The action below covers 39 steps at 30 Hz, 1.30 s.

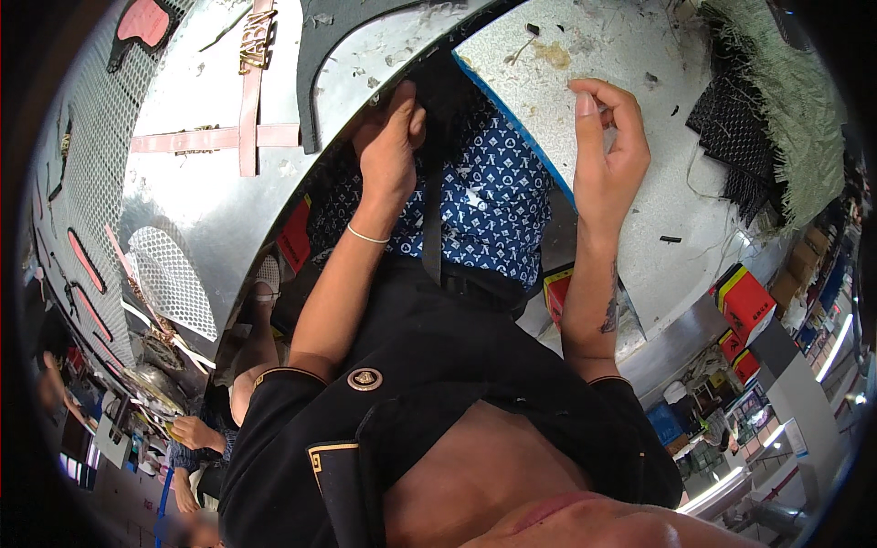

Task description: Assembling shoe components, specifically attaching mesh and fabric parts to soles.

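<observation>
My left hand point(391, 151) is closed at the edge of the left metal worktop, thumb pressed against curled fingers. What it holds, if anything, is hidden in the dark gap beside it. My right hand point(614, 155) rests on its side at the right metal worktop point(667, 183), fingers loosely bent and the thumb slightly apart, with nothing visible in it. Between my arms, a blue cloth with a white pattern point(484, 201) covers my lap. Nearest my left hand on the worktop is a curved dark grey sheet point(315, 73).
Pink straps point(248, 119) with a gold metal ornament point(258, 41) lie at the left, by white mesh point(169, 274). Black woven pieces point(731, 128) and frayed green fabric point(799, 119) lie at the right. Red boxes point(744, 301) stand beyond. Another person's hand point(196, 432) shows lower left.
</observation>
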### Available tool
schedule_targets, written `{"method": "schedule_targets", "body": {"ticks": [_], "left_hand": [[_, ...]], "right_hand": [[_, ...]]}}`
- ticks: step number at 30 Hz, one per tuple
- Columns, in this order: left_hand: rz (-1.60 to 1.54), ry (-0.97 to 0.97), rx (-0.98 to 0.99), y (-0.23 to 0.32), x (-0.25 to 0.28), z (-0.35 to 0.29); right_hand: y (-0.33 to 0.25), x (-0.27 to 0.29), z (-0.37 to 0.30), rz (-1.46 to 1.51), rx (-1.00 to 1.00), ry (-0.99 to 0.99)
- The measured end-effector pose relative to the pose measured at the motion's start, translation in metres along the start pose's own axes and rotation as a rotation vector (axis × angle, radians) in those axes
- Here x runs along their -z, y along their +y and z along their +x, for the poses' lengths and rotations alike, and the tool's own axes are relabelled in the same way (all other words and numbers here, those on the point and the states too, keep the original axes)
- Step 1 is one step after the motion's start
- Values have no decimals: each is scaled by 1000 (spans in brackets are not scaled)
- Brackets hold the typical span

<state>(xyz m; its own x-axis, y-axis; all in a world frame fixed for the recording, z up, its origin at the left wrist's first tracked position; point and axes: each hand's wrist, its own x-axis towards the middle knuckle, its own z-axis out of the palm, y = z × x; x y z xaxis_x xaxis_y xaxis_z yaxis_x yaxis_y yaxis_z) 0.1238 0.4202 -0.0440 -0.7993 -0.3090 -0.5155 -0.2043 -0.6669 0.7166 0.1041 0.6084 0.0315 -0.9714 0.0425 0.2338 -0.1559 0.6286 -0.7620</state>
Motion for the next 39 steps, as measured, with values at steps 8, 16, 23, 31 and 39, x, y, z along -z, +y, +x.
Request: {"method": "schedule_targets", "body": {"ticks": [8,16,23,31,39], "left_hand": [[144,-164,-31,1,5,-9],[113,-306,-142,11,6,-49],[325,-448,-216,17,24,-72],[705,-769,-694,21,42,-78],[844,-725,-450,5,64,-79]], "right_hand": [[1,0,0,5,4,10],[0,1,-1,-1,7,10],[-10,0,-3,53,108,110],[-54,-32,-27,271,-6,-344],[-35,-85,-47,651,-445,-816]]}}
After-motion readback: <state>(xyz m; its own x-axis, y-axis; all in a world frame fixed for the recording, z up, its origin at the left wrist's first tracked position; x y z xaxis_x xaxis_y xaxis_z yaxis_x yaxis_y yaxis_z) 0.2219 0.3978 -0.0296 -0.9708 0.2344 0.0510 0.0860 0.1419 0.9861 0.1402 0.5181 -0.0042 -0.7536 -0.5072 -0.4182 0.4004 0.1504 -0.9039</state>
